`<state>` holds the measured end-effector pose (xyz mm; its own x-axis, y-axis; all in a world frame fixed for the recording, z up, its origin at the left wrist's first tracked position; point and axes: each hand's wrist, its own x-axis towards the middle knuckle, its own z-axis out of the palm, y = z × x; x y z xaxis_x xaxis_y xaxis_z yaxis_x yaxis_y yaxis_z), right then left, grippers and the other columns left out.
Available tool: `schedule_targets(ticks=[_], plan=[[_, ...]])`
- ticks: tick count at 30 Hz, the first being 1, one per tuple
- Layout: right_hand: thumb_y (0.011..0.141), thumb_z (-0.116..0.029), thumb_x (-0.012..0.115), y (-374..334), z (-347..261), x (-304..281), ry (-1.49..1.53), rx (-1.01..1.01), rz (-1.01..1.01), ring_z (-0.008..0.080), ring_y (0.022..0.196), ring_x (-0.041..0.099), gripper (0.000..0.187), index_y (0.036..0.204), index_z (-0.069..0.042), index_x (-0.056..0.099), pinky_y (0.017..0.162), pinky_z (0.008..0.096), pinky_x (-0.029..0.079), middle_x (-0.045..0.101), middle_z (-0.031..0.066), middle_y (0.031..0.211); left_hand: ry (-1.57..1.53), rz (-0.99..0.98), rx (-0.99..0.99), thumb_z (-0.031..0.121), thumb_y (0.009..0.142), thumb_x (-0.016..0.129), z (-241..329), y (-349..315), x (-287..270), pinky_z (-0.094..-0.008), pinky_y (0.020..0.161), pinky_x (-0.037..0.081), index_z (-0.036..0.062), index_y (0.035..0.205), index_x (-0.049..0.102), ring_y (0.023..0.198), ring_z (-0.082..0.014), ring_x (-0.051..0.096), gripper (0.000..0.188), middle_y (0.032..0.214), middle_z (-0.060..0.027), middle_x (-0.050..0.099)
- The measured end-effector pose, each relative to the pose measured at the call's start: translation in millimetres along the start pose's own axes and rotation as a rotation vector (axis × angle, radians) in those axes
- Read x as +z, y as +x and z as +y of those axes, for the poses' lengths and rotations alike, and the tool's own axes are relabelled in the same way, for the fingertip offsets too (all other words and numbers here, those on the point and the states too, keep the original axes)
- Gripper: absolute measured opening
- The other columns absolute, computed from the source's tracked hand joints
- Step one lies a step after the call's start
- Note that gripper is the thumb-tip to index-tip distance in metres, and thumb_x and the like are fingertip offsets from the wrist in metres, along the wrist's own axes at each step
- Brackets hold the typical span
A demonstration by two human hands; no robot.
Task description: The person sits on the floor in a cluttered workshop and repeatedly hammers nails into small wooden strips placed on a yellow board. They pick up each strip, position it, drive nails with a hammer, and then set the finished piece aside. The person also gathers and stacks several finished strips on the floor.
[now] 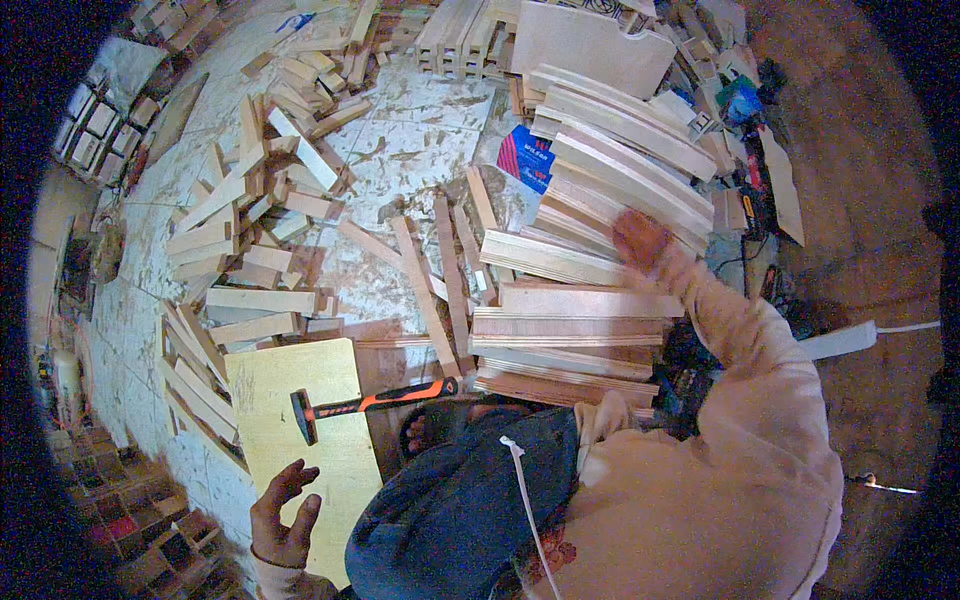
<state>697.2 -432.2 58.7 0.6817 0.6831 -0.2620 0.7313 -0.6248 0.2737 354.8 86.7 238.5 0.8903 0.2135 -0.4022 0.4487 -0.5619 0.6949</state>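
Wooden boards [555, 257] lie right of centre, long axis left to right, beneath the nearer right hand [641, 238], whose blurred grip I cannot tell; the left hand [283, 525], lower left, is spread, empty.

There are one left hand [284, 522], one right hand [641, 238], one hammer [368, 403], one yellow board [343, 485] and uncountably many wooden pieces [262, 301].

The person wears a loose, pale beige sweatshirt [690, 490] with long, wrinkled sleeves [757, 355]. The left hand [285, 520] and right hand [641, 240] are ungloved. A white drawstring [524, 488] with a thicker end hangs down the front, beside a reddish print [558, 556], perhaps floral, too blurred to tell. The trousers [450, 510] are dark blue.
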Motion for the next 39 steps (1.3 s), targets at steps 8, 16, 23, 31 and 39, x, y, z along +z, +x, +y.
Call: schedule_targets(ticks=[8,16,23,31,39], plan=[[0.067,-0.045,0.075,63,71,56,-0.048,0.714,0.308,0.0359,0.118,0.046,0.09,0.142,-0.013,0.035,0.097,0.0496,0.038,0.043,0.0177,0.133,-0.012,0.027,-0.031,0.013,0.083,0.064,-4,-4,0,-0.0372,0.09,0.047,-0.0003,0.125,0.053,0.106,-0.0258,0.061,0.045,0.11,-0.0152,0.066],[0.077,-0.047,0.068,-4,-26,-32,0.219,0.194,0.195,0.0346,0.105,0.053,0.061,0.124,-0.012,0.053,0.088,0.0468,0.043,0.055,0.0169,0.111,-0.025,0.01,-0.036,0.014,0.083,0.064,-5,2,2,-0.038,0.09,0.047,0.0002,0.124,0.054,0.105,-0.0263,0.062,0.045,0.109,-0.0152,0.067],[0.093,-0.05,0.043,40,-12,-13,0.981,0.576,-0.266,0.0334,0.108,0.056,0.058,0.131,-0.007,0.043,0.097,0.0432,0.042,0.05,0.0241,0.122,-0.018,-0.013,-0.034,0.015,0.083,0.064,-3,4,3,-0.0378,0.089,0.048,0.0,0.124,0.054,0.104,-0.0258,0.062,0.045,0.108,-0.0149,0.067],[0.069,-0.062,0.067,70,-48,59,0.331,0.835,-0.024,0.0395,0.139,0.014,0.099,0.144,-0.01,0.028,0.107,0.0568,0.023,0.016,0.0194,0.15,-0.036,0.009,-0.061,0.017,0.084,0.065,-7,-3,3,-0.0371,0.089,0.048,0.0,0.124,0.054,0.104,-0.026,0.062,0.044,0.108,-0.0152,0.066],[0.073,-0.054,0.069,65,-32,57,0.356,0.767,-0.081,0.0394,0.136,0.02,0.09,0.142,-0.01,0.03,0.104,0.0594,0.025,0.022,0.0187,0.148,-0.037,-0.045,-0.025,0.017,0.084,0.064,-5,3,2,-0.0376,0.089,0.048,-0.0007,0.124,0.053,0.105,-0.0266,0.062,0.045,0.109,-0.016,0.066]])
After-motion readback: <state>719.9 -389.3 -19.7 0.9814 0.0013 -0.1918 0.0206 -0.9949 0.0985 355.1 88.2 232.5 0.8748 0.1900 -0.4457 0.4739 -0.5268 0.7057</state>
